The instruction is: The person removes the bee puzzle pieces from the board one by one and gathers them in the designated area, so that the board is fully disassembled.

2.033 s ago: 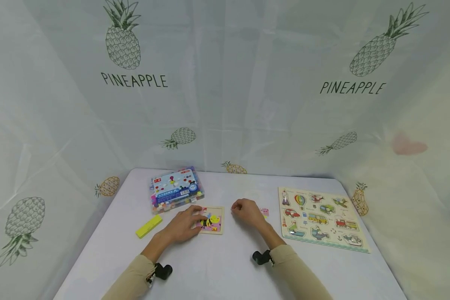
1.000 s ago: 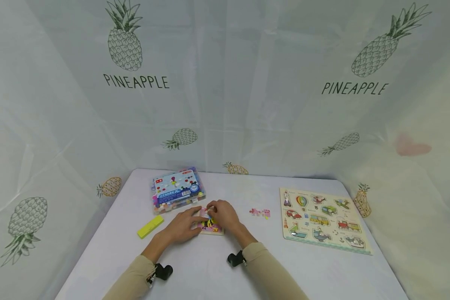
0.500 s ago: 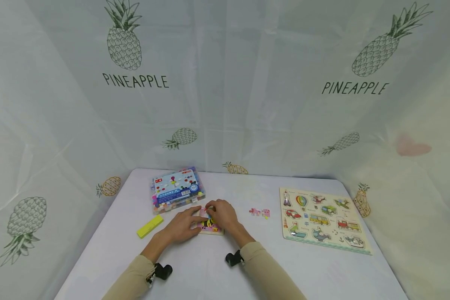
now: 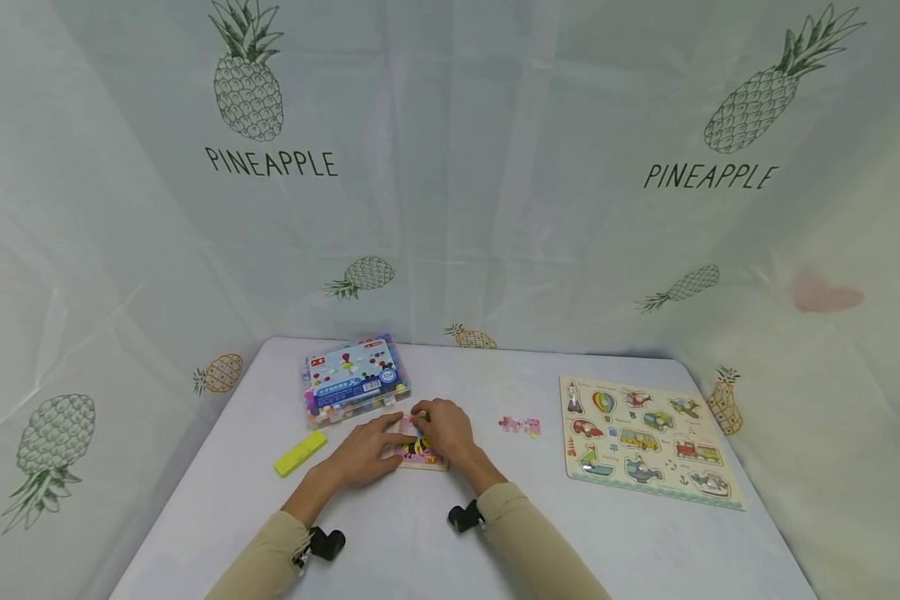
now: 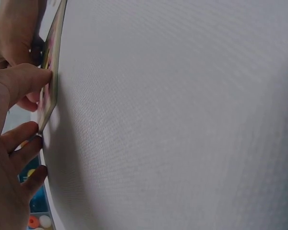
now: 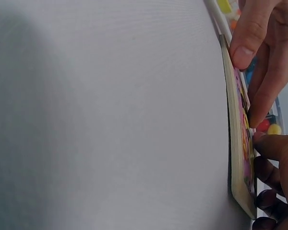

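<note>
A small wooden jigsaw puzzle [image 4: 433, 467] with a bee picture lies flat on the table between the hands. My left hand [image 4: 367, 452] rests over its left side, the index finger reaching across the picture. In the left wrist view the thumb [image 5: 31, 79] presses the near border while other fingers lie spread by the corner. My right hand [image 4: 448, 429] bends over the far part, pinching a puzzle piece that the fingers mostly hide. Its thumb [image 6: 273, 144] sits right at the picture's surface in the right wrist view. Two joined-looking pink puzzle pieces [image 4: 519, 425] lie to the right.
A clear plastic box [image 4: 352, 379] with a blue label and colourful beads stands behind the left hand. Left of that hand lies a yellow block [image 4: 300, 453]. A large vehicle peg puzzle board [image 4: 641, 442] covers the right side, and a pineapple-print curtain [image 4: 450, 208] surrounds the table.
My right hand has moved left from beside the loose pink pieces onto the bee puzzle, and over the last second stays there nearly still. The left hand has kept its place.
</note>
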`<state>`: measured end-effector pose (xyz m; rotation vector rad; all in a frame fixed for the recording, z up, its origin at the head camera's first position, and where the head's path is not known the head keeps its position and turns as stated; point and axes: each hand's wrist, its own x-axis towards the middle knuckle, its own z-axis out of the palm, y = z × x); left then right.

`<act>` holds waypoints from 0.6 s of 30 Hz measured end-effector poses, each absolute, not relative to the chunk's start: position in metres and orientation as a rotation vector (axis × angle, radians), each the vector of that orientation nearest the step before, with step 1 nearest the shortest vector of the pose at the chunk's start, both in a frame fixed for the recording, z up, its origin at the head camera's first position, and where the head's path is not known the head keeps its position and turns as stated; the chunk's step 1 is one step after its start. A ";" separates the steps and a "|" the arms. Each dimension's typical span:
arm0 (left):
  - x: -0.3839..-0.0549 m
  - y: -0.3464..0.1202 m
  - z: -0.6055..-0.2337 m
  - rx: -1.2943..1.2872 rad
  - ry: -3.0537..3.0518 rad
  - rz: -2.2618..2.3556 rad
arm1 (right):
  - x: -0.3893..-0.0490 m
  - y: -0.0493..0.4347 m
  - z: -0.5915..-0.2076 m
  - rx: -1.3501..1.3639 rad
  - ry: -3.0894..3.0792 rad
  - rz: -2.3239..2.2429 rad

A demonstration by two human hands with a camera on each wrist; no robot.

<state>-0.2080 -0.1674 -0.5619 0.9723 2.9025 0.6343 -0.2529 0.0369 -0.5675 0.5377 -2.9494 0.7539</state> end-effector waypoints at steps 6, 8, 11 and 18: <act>-0.208 -0.167 -0.561 0.968 2.898 0.638 | -0.252 0.035 -0.567 0.525 -2.951 0.724; -0.207 -0.167 -0.561 0.972 2.898 0.636 | -0.251 0.035 -0.566 0.526 -2.950 0.713; -0.207 -0.167 -0.560 0.966 2.894 0.638 | -0.250 0.034 -0.564 0.532 -2.942 0.700; -0.206 -0.167 -0.556 0.950 2.871 0.680 | -0.251 0.034 -0.564 0.537 -2.932 0.648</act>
